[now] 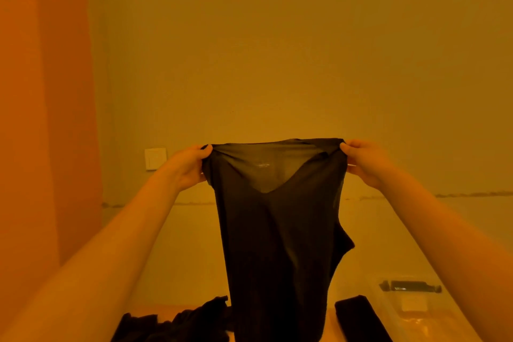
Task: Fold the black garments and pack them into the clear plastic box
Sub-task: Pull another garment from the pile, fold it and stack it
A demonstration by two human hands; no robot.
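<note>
A black V-neck top [280, 244] hangs in the air in front of me, stretched flat between both hands. My left hand [188, 168] pinches its left shoulder and my right hand [363, 159] pinches its right shoulder. Its hem drops out of view at the bottom edge. Below on the left lies a crumpled heap of black garments [177, 325]. A folded black garment [361, 319] lies at the lower right beside the clear plastic box [399, 316], whose dark latch handle [410, 286] shows near its far end.
A plain wall fills the background, with a white switch plate [155, 158] behind my left hand. An orange curtain or wall panel [41, 119] runs down the left side. The surface beneath is pale and low.
</note>
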